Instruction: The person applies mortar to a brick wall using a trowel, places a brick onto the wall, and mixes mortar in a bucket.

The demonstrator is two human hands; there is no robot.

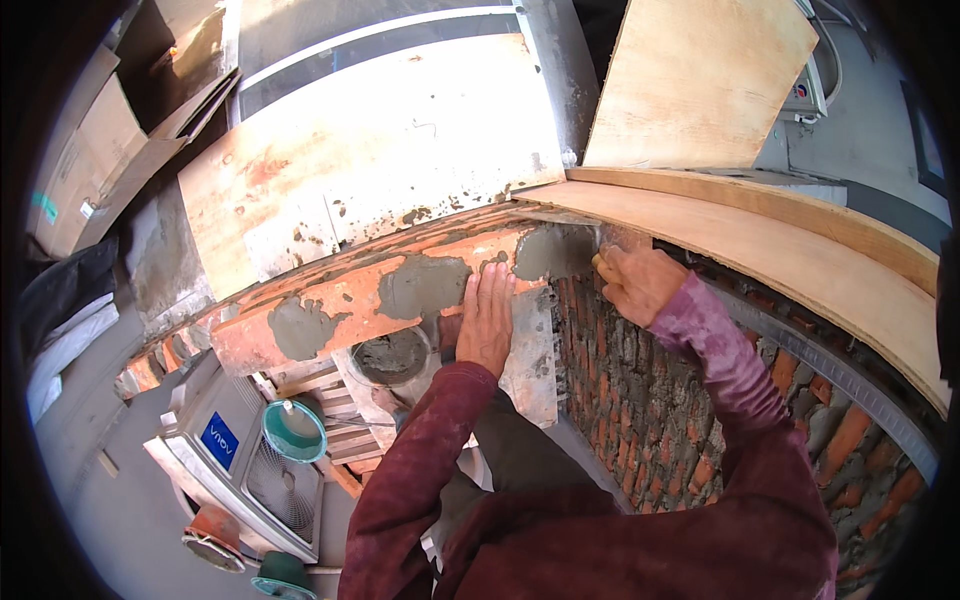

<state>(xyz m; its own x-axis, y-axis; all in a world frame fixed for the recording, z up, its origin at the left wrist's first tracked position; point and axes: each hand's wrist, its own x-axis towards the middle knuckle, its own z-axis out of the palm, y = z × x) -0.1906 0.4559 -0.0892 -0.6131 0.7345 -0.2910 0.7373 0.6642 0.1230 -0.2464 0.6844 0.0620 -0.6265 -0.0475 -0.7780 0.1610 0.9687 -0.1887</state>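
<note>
Head view: we're seeing a wet-looking mortar patch sitting at the right end of the orange brick ledge, right by the wall corner. Right hand is closing around what we're reading as a trowel, mostly hidden, just beside that patch. Left hand is lying open and flat on the ledge, gripping nothing, between this patch and the middle patch. A left patch is sitting farther along, with bare brick showing between.

Step in hand, we're judging, is spreading mortar. For doing it well, we're advising holding the blade low, pressing evenly into the brick, feathering edges toward the bare gaps and keeping left fingers off the blade's path. Going light near the corner should be limiting drips.

Further out, a mortar container is standing below the ledge, handy for reloading; a spattered plywood sheet is lying behind, and a long wooden board is running off right.
</note>
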